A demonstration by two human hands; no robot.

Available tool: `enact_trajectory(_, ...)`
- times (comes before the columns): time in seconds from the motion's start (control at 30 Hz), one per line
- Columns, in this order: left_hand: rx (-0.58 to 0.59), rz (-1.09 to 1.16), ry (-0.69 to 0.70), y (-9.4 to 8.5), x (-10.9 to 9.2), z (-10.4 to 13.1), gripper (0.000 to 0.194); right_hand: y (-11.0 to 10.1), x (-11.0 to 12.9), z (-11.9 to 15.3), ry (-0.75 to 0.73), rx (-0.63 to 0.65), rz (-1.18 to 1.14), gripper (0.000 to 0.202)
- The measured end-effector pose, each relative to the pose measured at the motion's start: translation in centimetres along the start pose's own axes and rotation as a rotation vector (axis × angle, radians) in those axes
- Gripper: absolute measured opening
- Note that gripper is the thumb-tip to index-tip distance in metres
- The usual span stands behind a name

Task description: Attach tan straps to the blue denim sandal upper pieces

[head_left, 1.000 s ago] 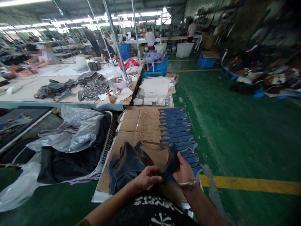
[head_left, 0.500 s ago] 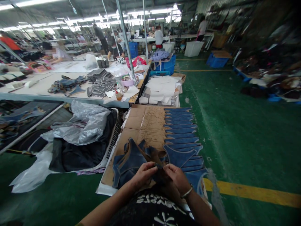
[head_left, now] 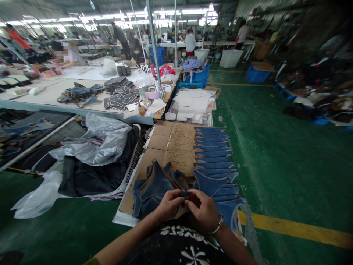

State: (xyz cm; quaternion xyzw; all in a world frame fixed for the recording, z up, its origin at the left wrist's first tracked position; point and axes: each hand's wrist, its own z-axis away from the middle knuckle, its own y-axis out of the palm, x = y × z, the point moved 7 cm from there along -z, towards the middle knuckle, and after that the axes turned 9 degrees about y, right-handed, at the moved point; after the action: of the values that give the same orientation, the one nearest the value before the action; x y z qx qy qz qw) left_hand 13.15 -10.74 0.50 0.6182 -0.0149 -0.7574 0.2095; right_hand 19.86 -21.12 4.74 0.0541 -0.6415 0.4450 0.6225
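Observation:
Close to my body, my left hand (head_left: 171, 204) and my right hand (head_left: 203, 209) pinch the edge of a blue leather piece (head_left: 185, 194) between fingers and thumbs. Most of that piece is hidden behind the hands. Just left of it lies a loose heap of blue leather pieces (head_left: 156, 184) with stitched seams and brown undersides. Along the right side of the cardboard (head_left: 161, 141), more blue leather pieces (head_left: 211, 160) overlap in a row that runs away from me. A bracelet circles my right wrist.
A basket (head_left: 135, 154) with black cloth and clear plastic (head_left: 107, 138) stands left. Beyond are a worktable (head_left: 82, 82) with grey cut pieces (head_left: 121, 97) and a small glue bottle (head_left: 141, 109), and stacked white sheets (head_left: 191, 101). Green floor (head_left: 275, 158) lies right. People sit and stand farther back.
My right hand has moved left and turned inward, so its fingertips now meet those of my left hand at the piece's edge. The camera view has shifted slightly.

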Motion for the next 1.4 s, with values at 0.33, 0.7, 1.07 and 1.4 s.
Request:
enact_trajectory(0.33, -0.041, 0.034, 0.009, 0.1, 1.2, 0.6, 0.021, 0.8, -1.5, -0.2, 0.099, -0.12, -0.078, 0.023)
enact_trajectory(0.7, -0.121, -0.006, -0.16, -1.7, 2.2, 1.1, 0.033, 2.1, -1.7, 0.0, 0.07, -0.081, 0.007, 0.043)
enact_trajectory(1.07, -0.217, 0.009, 0.006, -3.0, 1.2, 1.2, 0.033, 4.9, -3.7, -0.3, 0.3, 0.269, -0.489, 0.037)
enact_trajectory(1.4, -0.082, 0.117, -0.075, -2.8, 2.2, 1.0, 0.026, 6.3, -2.1, -0.7, 0.198, 0.349, -0.329, 0.037)
